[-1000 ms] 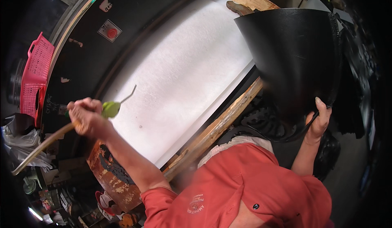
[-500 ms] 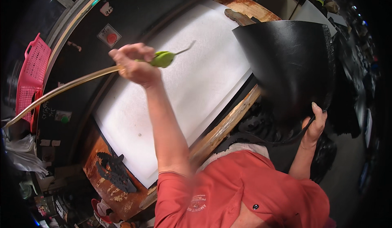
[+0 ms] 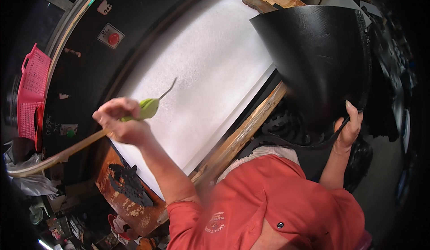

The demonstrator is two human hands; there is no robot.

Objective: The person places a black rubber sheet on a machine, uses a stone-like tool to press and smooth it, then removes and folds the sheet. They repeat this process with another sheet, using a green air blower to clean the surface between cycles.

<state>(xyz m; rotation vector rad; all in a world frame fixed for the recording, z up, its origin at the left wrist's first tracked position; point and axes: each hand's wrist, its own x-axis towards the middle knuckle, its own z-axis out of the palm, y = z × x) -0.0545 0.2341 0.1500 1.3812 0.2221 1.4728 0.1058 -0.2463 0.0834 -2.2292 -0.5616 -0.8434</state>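
My left hand (image 3: 122, 121) is wrapped round a green air blow gun (image 3: 149, 109) with a thin bent metal nozzle. A yellowish hose (image 3: 67, 155) runs from the gun to the far left. The nozzle points over a white board (image 3: 197, 66) without touching it. On the right, my right hand (image 3: 350, 127) pinches the near edge of a large black flexible sheet (image 3: 318, 53), thumb up. That sheet curves upward and hangs partly over the board's right side; whether it is leather or rubber I cannot tell.
A wooden rail (image 3: 244, 131) borders the board's near side. Black cut-out pieces (image 3: 127, 183) lie on the worn brown tabletop (image 3: 141, 212). Beyond the board stands a dark panel with a red button (image 3: 113, 38) and a green button (image 3: 70, 133). A pink basket (image 3: 33, 88) is at far left.
My left hand has swung left and nearer to me with the blow gun and hose. The black sheet stays in my right hand, almost unmoved; the view has shifted slightly.
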